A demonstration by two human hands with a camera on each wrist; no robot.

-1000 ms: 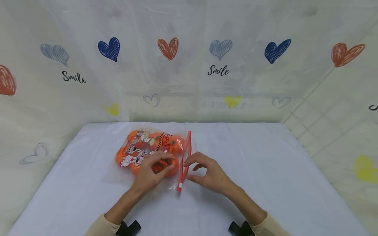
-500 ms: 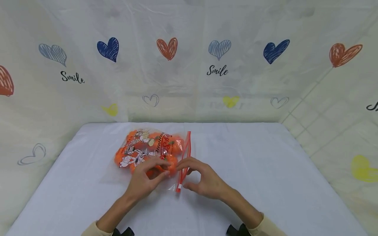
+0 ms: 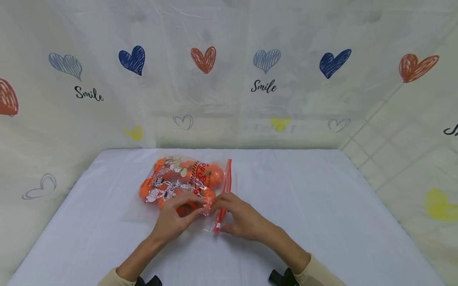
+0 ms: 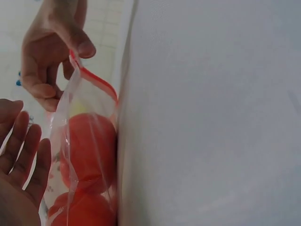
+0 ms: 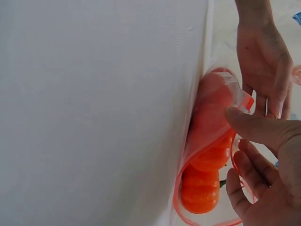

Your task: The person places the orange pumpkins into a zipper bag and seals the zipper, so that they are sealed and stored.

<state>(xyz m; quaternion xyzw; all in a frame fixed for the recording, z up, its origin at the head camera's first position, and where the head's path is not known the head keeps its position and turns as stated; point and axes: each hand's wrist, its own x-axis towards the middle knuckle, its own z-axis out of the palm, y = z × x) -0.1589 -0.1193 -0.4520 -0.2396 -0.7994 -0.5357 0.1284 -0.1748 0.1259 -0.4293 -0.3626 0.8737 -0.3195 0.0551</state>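
Note:
A clear zip bag (image 3: 164,190) with printed cartoon figures lies on the white table, left of centre. Several small orange pumpkins (image 5: 200,188) with green stems are inside it. Its red zip edge (image 3: 228,174) faces right, and the right wrist view looks in through its parted mouth. My right hand (image 3: 237,216) pinches the bag's near corner at the zip, thumb below and fingers above; the fingertip contact is partly hidden. Over the near side of the bag hovers my left hand (image 3: 173,216), fingers loosely bent. The left wrist view shows those fingers (image 4: 42,160) spread beside the plastic.
A white cloth covers the table (image 3: 304,206). Behind it hangs a pale backdrop (image 3: 229,119) printed with hearts and the word Smile. Dark wrist camera mounts (image 3: 284,277) sit near both sleeves.
My right hand has moved left from beside the zip onto the bag's edge, and the plastic there now looks lifted and creased. My left hand has shifted slightly nearer and left.

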